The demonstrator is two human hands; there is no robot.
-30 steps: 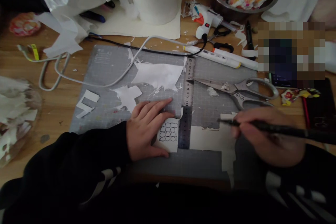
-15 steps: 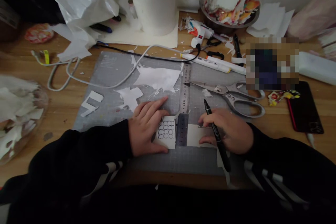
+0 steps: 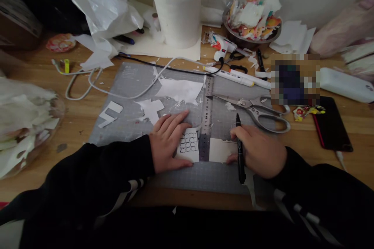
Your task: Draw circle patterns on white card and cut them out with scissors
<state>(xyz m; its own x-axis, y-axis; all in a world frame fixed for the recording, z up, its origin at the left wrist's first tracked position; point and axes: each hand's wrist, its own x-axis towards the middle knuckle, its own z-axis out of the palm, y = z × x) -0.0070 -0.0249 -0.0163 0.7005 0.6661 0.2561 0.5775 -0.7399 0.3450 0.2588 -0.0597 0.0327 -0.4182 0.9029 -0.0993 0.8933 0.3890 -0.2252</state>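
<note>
My left hand [image 3: 170, 140] lies with its fingers stretched out over the left part of a small white card [image 3: 189, 155]. Rows of black-outlined ovals are drawn on that card. Between my hands a metal ruler [image 3: 205, 124] runs lengthwise on the grey cutting mat [image 3: 175, 177]. My right hand [image 3: 260, 149] holds a black marker [image 3: 240, 151], its dark upper end pointing away from me. Under the right fingertips is a second white card [image 3: 219, 151], with a short dark line near its top edge. The palm hides the card's right end.
Large scissors [image 3: 254, 109] lie open beyond my right hand. Paper scraps [image 3: 181, 89] and a pale cable [image 3: 137, 95] cover the mat's far side. A glue gun [image 3: 223, 46], paper roll [image 3: 178, 15], scrap-filled bowl [image 3: 245, 39] and phone [image 3: 333, 124] stand or lie around it.
The view has shifted, showing more of the back of the table. The marker has turned more upright in my right hand, whose fingers have closed in around it. My left hand stays on its card.
</note>
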